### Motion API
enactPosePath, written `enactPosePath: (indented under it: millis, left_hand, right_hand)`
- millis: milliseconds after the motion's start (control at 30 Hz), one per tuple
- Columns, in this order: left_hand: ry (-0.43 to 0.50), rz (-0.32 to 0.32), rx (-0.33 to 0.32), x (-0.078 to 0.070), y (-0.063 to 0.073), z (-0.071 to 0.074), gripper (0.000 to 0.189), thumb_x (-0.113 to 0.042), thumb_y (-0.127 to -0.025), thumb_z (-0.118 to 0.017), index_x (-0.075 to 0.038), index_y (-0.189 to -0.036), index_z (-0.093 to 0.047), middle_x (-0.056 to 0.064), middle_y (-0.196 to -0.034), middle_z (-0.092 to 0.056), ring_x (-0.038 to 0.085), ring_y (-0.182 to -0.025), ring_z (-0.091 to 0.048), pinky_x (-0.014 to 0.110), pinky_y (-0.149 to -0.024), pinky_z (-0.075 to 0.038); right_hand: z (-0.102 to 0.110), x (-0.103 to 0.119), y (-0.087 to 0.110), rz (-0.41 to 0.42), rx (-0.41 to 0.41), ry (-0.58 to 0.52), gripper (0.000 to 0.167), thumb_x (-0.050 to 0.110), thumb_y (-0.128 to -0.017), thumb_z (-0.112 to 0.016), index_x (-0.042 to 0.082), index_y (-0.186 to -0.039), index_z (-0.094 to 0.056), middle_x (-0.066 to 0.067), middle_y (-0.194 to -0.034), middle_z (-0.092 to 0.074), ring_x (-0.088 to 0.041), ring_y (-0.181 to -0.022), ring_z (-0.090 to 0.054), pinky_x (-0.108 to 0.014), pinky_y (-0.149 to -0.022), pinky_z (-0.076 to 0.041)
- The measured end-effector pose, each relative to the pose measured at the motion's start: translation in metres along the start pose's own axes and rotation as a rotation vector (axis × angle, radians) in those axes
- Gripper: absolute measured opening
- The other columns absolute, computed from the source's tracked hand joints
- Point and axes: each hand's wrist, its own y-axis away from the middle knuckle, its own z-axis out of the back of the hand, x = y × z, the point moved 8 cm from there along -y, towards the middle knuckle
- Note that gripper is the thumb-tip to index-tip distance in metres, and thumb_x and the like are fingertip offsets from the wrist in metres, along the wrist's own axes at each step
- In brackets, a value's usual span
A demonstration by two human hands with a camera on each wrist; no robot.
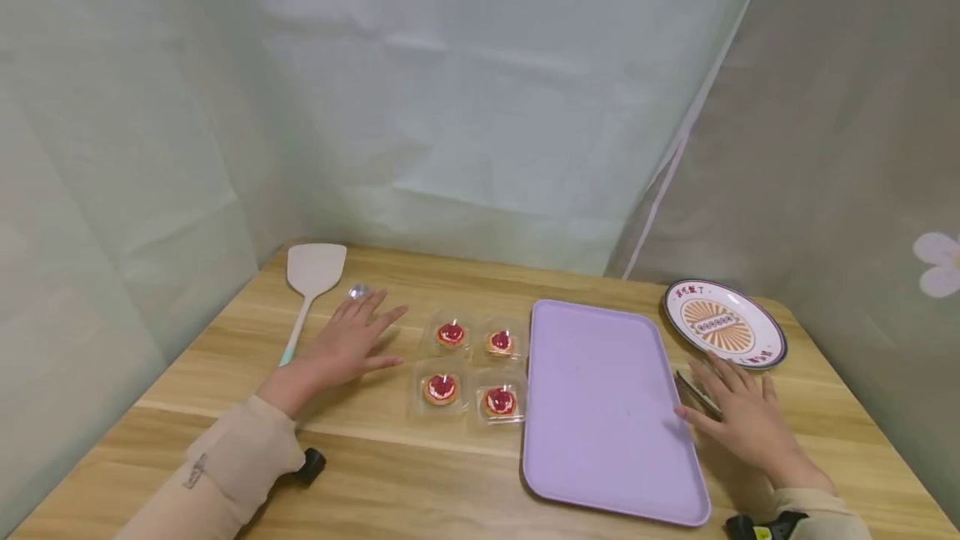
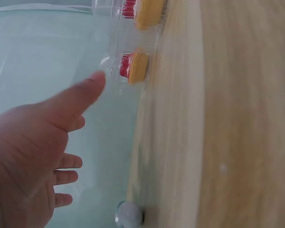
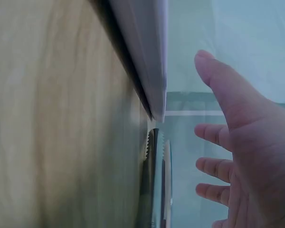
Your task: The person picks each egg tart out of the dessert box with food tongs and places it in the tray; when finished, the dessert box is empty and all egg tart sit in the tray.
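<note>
My left hand (image 1: pixel 347 348) hovers with spread fingers over the table's left side, holding nothing. Beside it lie a white spatula (image 1: pixel 316 270) with a green-tipped handle and a small shiny round object (image 1: pixel 358 291), partly hidden by the fingers. Several red-topped tarts (image 1: pixel 440 389) in clear plastic boxes sit between that hand and a purple tray (image 1: pixel 615 407). Fingers apart, my right hand (image 1: pixel 750 419) is above the tray's right edge, also holding nothing. Metal tongs (image 3: pixel 154 175) with toothed ends lie beneath it, partly covered in the head view.
A round white plate (image 1: pixel 723 323) with an orange pattern and a dark rim lies at the back right. Pale cloth (image 1: pixel 480 107) hangs behind and left of the wooden table (image 1: pixel 390 473), and a grey-brown curtain (image 1: pixel 825 148) hangs to the right.
</note>
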Motion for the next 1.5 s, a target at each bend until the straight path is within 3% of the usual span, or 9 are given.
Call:
enactPosePath:
  millis: [433,633,833,1167,1500]
  left_hand:
    - [0.114,0.02,-0.05,-0.004,0.005,0.014,0.07,-0.043,-0.088,-0.066,-0.01,-0.144,-0.041,0.026,-0.148,-0.037,0.047,-0.136,-0.034,0.064,-0.112,-0.026]
    - [0.17,0.017,-0.064,-0.008,0.007,0.019,0.066,-0.039,-0.088,-0.066,-0.009,-0.142,-0.044,0.023,-0.143,-0.045,0.046,-0.131,-0.041,0.063,-0.108,-0.033]
    - [0.235,-0.023,-0.09,-0.017,0.009,0.024,0.061,-0.035,-0.088,-0.069,-0.007,-0.138,-0.048,0.019,-0.138,-0.051,0.04,-0.126,-0.049,0.058,-0.103,-0.042]
    - [0.299,-0.093,-0.04,-0.033,0.015,0.023,0.07,-0.036,-0.079,-0.077,-0.009,-0.137,-0.05,0.014,-0.135,-0.054,0.036,-0.125,-0.05,0.056,-0.101,-0.044]
    - [0.349,-0.091,0.034,-0.042,0.018,0.01,0.079,-0.044,-0.072,-0.08,-0.009,-0.137,-0.05,0.013,-0.133,-0.056,0.034,-0.118,-0.055,0.055,-0.097,-0.047]
  right_hand:
    - [0.021,0.026,-0.003,0.098,-0.094,0.008,0.076,0.05,-0.077,-0.073,0.006,-0.136,-0.05,-0.025,-0.142,-0.043,-0.049,-0.126,-0.04,-0.074,-0.104,-0.02]
    - [0.033,0.044,-0.007,0.173,-0.111,0.016,0.076,0.048,-0.075,-0.076,0.007,-0.135,-0.052,-0.024,-0.137,-0.049,-0.051,-0.119,-0.047,-0.069,-0.098,-0.032]
    - [0.046,0.068,-0.009,0.254,-0.125,0.032,0.071,0.045,-0.076,-0.077,0.007,-0.132,-0.055,-0.02,-0.129,-0.058,-0.042,-0.113,-0.057,-0.058,-0.092,-0.046]
    - [0.053,0.109,-0.016,0.277,-0.021,0.028,0.066,0.049,-0.081,-0.071,0.013,-0.134,-0.055,-0.015,-0.128,-0.059,-0.034,-0.116,-0.058,-0.051,-0.093,-0.05]
    - [0.053,0.161,-0.028,0.415,-0.062,0.095,0.063,0.048,-0.08,-0.072,0.013,-0.13,-0.058,-0.009,-0.118,-0.063,-0.025,-0.107,-0.064,-0.041,-0.084,-0.056]
